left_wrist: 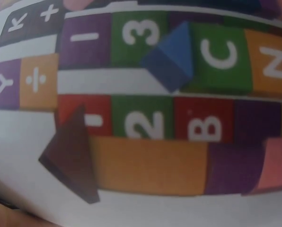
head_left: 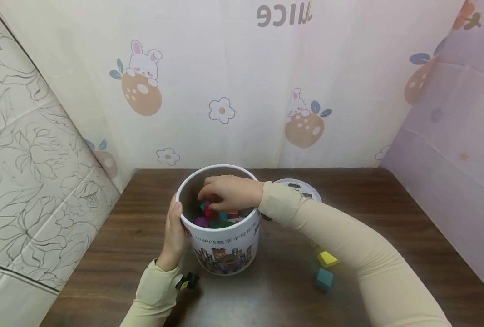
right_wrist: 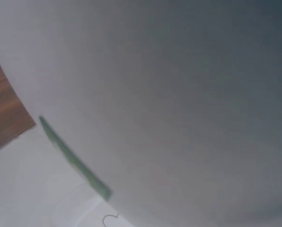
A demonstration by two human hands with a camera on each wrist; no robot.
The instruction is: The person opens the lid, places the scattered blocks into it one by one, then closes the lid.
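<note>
A white round bucket (head_left: 225,250) printed with block pictures and lettering stands upright on the table. My left hand (head_left: 174,234) grips its left side, thumb at the rim. Printed letter and number blocks on the bucket wall (left_wrist: 145,118) fill the left wrist view. My right hand (head_left: 231,193) reaches over the rim into the bucket, fingers bent down, pinching a red block (head_left: 209,210) above the others. Purple, teal and green blocks (head_left: 222,224) lie loose inside. A blurred pale bucket surface (right_wrist: 155,118) takes up most of the right wrist view.
A yellow block (head_left: 328,259) and a teal cube (head_left: 324,278) lie on the brown wooden table (head_left: 283,290) beneath the right forearm. Behind that arm rests a white round lid (head_left: 307,189). Patterned curtains (head_left: 234,81) hang at the back and sides.
</note>
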